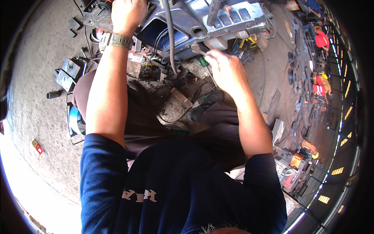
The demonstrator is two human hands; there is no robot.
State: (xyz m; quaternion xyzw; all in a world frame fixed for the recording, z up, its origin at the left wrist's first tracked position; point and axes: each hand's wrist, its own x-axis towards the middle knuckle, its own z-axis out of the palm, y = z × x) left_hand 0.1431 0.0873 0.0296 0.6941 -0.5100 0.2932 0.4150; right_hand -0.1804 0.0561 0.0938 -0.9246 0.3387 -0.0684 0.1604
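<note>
A large blue-grey metal machine casing [179, 19], with a square opening and a round bore, stands in front of me. My left hand [129, 15] is at its left side, beside a dark metal plate [97, 20]. The top edge of the picture cuts off its fingers, so their grip is hidden. At the front of the casing, my right hand [225, 67] is closed around a metal tool with a rounded end [196, 47]. Just below that tool is a green-handled screwdriver [203, 61]. A dark hose [170, 35] hangs down across the casing.
Loose parts and a wooden block [181, 97] lie on the ground between my legs. On the left are metal blocks [70, 68], a short pipe [53, 94] and a blue round item [76, 120]. An orange-and-red machine [294, 167] stands at right; people are farther off.
</note>
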